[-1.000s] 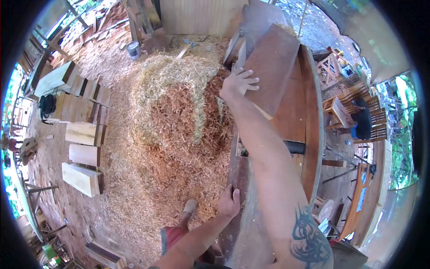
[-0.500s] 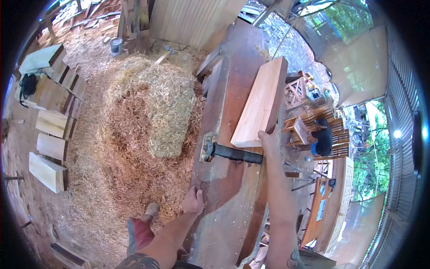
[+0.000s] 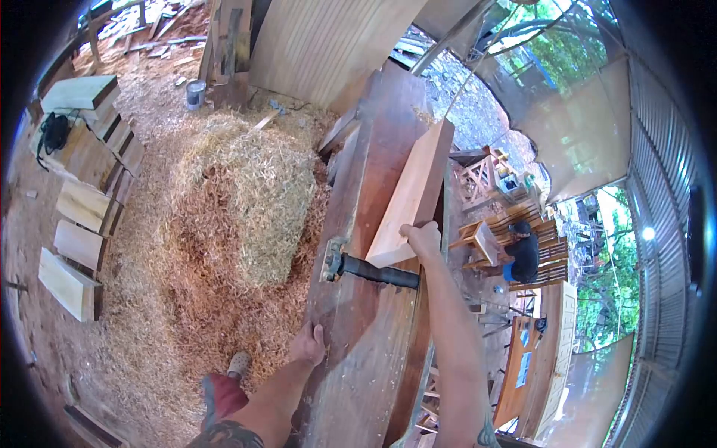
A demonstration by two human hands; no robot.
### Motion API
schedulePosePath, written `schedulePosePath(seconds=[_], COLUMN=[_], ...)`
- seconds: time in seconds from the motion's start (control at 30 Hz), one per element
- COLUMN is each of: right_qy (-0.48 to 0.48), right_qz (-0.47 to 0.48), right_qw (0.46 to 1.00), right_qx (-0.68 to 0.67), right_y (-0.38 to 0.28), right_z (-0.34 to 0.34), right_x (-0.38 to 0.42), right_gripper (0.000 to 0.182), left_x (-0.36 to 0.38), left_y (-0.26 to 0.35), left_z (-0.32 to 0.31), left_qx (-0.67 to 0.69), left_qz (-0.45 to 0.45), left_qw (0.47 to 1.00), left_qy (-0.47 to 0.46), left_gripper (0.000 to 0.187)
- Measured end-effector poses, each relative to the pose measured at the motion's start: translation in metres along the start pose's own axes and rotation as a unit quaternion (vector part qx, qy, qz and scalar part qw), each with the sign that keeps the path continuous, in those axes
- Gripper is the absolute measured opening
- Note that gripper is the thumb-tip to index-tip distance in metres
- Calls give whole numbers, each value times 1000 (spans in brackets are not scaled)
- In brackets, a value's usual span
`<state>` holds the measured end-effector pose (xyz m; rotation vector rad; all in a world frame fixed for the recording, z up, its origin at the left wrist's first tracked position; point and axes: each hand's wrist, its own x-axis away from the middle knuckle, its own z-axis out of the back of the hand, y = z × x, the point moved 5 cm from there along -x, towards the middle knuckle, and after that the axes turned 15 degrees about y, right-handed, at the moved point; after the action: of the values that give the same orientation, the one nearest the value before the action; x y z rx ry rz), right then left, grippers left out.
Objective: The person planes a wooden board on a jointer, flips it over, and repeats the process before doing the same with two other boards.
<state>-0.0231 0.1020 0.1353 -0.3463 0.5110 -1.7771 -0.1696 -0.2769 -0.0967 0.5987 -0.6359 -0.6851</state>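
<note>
My right hand (image 3: 422, 240) grips the near end of a thick, pale wooden board (image 3: 407, 187), with the thumb over its top edge. The board lies lengthwise on the far part of a long wooden machine bed (image 3: 373, 164), tilted toward its narrow side. Just in front of its near end, a dark, roller-like cylinder (image 3: 379, 272) crosses the bed, with a metal fitting (image 3: 332, 259) at its left end. My left hand (image 3: 308, 343) is closed at the bed's left edge, apart from the board; its fingertips are partly hidden.
A large heap of wood shavings (image 3: 246, 201) lies left of the bed. Several cut boards (image 3: 78, 243) stand farther left. A co-worker (image 3: 523, 254) sits by wooden furniture on the right. A wooden table (image 3: 519, 366) stands nearer, and a metal can (image 3: 196, 93) at the back.
My right hand has turned the board more onto its narrow side, its near end staying by the cylinder. The left hand stays at the bed's edge. The camera view has shifted slightly.
</note>
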Motion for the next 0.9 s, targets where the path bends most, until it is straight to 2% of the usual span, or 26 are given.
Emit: schedulePosePath(seconds=[0.1, 0.2, 0.33, 0.37, 0.4, 0.43, 0.47, 0.5, 0.53, 0.6, 0.67, 0.73, 0.8, 0.87, 0.9], right_qy=[9, 3, -116, -84, -50, -61, -74, -117, -159, -165, -142, -148, -130, -142, -57], right_qz=[35, 69, 26, 88, 149, 141, 133, 85, 35, 15, 96, 13, 13, -112, -50], right_qw=[999, 997, 991, 992, 988, 988, 988, 987, 983, 984, 985, 986, 985, 980, 990], right_qx=[20, 47, 53, 26, -2, 20, 41, 63, 83, 65, -8, 71, 112, 78, 121], right_y=[11, 12, 71, 108, 144, 158, 161, 174, 195, 252, 297, 364, 410, 474, 474], right_z=[24, 51, 74, 73, 74, 94, 120, 141, 161, 195, 229, 248, 277, 296, 319], right_x=[59, 160, 315, 353, 393, 440, 482, 516, 547, 615, 671, 732, 786, 834, 843], right_gripper=[81, 75, 87, 90, 93, 94, 96, 96, 96, 92, 83, 78, 76, 76, 76], left_x=[0, -3, -18, -26, -31, -25, -13, 5, 28, 80, 157, 221, 272, 310, 329], left_y=[5, 14, -27, -42, -60, -77, -77, -70, -61, -42, 17, 41, 33, 10, 1], left_z=[8, 24, 49, 69, 98, 131, 171, 216, 243, 284, 317, 310, 290, 253, 235], left_qx=[-2, -4, -39, -44, -39, -36, -15, 5, 12, 34, -22, -75, -124, -136, -145], left_qz=[-8, 36, -14, -41, -54, -65, -108, -151, -254, -462, -567, -667, -753, -726, -711], left_qw=[1000, 991, 982, 980, 993, 997, 994, 988, 966, 883, 822, 729, 611, 595, 582], left_qy=[-14, -129, -186, -190, -97, -6, 8, 20, 44, 74, -38, -134, -209, -315, -367], left_gripper=[67, 69, 68, 67, 65, 64, 69, 76, 79, 85, 85, 84, 82, 81, 81])
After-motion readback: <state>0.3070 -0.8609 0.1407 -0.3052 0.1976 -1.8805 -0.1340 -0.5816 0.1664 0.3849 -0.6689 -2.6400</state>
